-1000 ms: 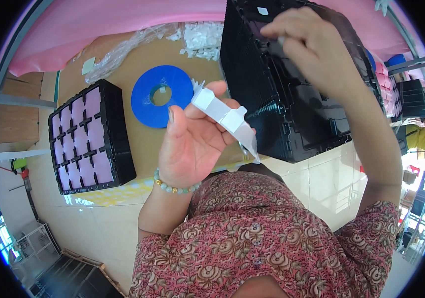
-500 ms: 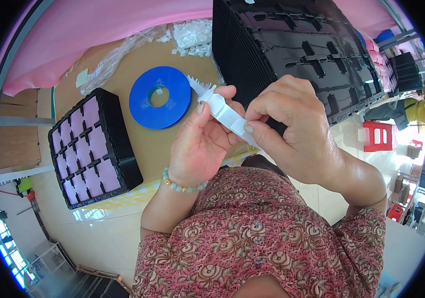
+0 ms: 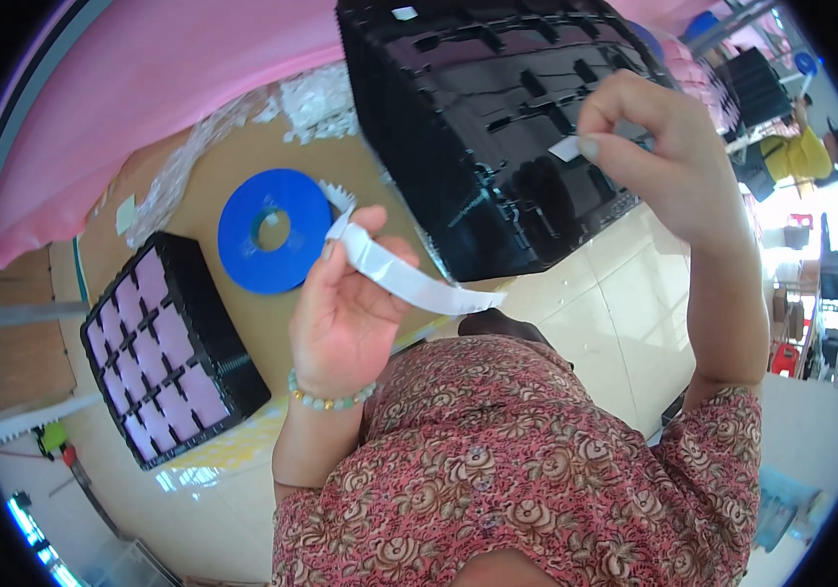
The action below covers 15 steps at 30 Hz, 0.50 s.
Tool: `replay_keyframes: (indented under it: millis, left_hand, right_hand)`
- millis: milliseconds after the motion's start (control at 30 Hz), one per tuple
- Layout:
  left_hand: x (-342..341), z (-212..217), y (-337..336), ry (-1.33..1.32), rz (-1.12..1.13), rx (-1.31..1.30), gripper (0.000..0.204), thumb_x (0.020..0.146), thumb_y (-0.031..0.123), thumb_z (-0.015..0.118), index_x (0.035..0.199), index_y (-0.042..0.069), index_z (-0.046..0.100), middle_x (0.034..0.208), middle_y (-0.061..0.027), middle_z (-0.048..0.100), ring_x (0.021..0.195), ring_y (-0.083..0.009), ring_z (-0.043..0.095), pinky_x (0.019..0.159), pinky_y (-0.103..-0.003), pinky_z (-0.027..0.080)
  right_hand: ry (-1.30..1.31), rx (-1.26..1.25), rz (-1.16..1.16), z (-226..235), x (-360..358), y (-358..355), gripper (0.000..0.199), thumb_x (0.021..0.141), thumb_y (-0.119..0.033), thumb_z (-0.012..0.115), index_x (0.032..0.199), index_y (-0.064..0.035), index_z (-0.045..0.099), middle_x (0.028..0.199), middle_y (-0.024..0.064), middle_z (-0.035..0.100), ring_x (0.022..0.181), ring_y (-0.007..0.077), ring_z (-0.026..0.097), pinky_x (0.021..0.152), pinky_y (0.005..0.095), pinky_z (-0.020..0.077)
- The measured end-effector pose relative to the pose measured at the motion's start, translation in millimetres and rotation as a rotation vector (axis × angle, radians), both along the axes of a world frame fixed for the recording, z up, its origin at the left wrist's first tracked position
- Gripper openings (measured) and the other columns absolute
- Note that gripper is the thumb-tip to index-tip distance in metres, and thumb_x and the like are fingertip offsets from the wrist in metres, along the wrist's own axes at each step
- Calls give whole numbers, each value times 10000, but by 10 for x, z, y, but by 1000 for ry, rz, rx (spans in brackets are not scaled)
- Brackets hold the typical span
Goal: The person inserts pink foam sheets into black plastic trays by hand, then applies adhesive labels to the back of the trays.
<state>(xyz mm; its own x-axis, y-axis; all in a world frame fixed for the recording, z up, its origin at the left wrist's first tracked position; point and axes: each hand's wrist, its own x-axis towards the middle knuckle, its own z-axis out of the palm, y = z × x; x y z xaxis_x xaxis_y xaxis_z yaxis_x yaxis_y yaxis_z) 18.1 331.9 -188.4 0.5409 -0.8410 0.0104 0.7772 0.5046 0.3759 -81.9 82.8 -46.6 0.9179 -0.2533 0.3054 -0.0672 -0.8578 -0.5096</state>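
Observation:
My left hand pinches a white strip between thumb and fingers. Its long smooth end curves down to the right, and its other end, with jagged little flaps, sticks out toward a flat blue roll with a hole in its middle. Over the big stack of black plastic trays, my right hand pinches a small white piece between thumb and forefinger. Whether that piece touches the top tray I cannot tell.
A smaller black tray stack with pinkish-purple rectangles in its compartments stands at left on the brown tabletop. Small white pieces in clear plastic lie at the back. Another white piece sits atop the large stack. A person in yellow is far right.
My right hand has left the strip and moved up and right over the large tray stack, now with a small white piece. My left hand still holds the strip. The whole view has shifted.

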Motion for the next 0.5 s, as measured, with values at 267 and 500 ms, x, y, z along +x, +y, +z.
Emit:
replay_keyframes:
  millis: [267,500]
  left_hand:
    - [-6,43,-63,31,35,68,430,1028,312,323,1299,17,478,1043,-159,601,990,-232,611,879,-410,521]
    - [19,-7,-83,7,32,44,390,1032,301,324,1301,67,481,1070,-128,594,987,-269,617,927,-511,486]
  right_hand:
    - [311,14,223,-200,195,-364,101,787,-74,598,767,25,586,623,69,528,562,163,484,543,291,406]
    - [227,-383,227,-344,227,-241,57,758,-69,637,723,-55,594,741,80,595,808,266,574,811,380,421]
